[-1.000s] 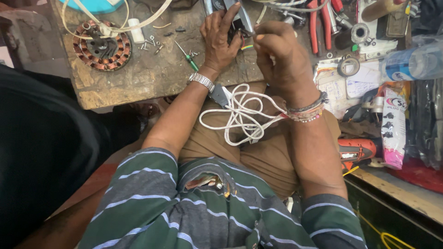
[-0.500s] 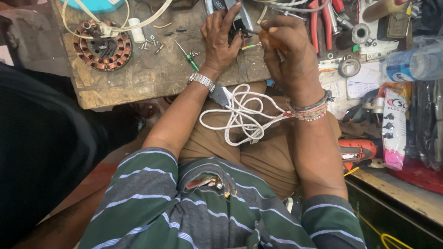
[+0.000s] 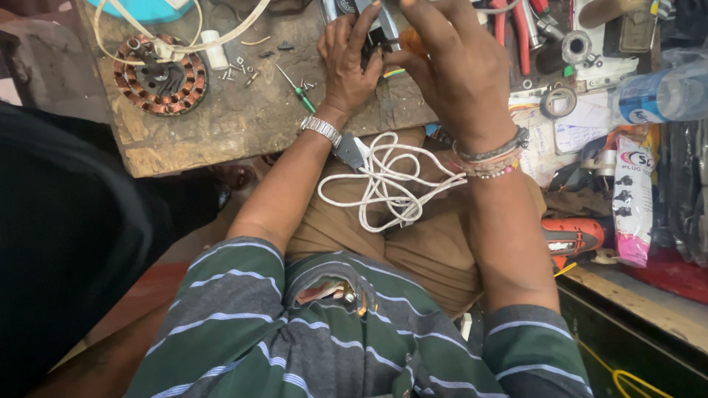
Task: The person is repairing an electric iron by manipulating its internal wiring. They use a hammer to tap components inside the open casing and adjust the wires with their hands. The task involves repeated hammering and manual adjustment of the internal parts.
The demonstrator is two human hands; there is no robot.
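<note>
Sitting at the worn wooden counter (image 3: 243, 125), the person works with both hands at its far edge. Left hand (image 3: 348, 63), a metal watch (image 3: 321, 130) on its wrist, presses down on a small dark device (image 3: 372, 33); its fingers (image 3: 361, 29) are spread over the device, pinning it rather than wrapping round it. Right hand (image 3: 461, 70), with bead bracelets (image 3: 490, 158) at the wrist, is just beside the left and partly over the same device; its fingers are clenched on an orange-handled tool (image 3: 411, 40), of which only a small part shows, the tip hidden. Device sits at the counter's far edge, between the two hands. A white cord (image 3: 383, 184) lies in loose loops on the lap, just off the counter's near edge. On the counter, well to the left of the device: a copper-wound motor stator (image 3: 158, 74), scattered screws (image 3: 236, 70), and a small green-handled screwdriver (image 3: 299, 92) near the left wrist. To the right of the device: red-handled pliers (image 3: 516, 29), a roll of tape (image 3: 557, 102), a plastic bottle (image 3: 660, 92). An orange power tool (image 3: 575, 236) lies lower down, beside the right forearm.
</note>
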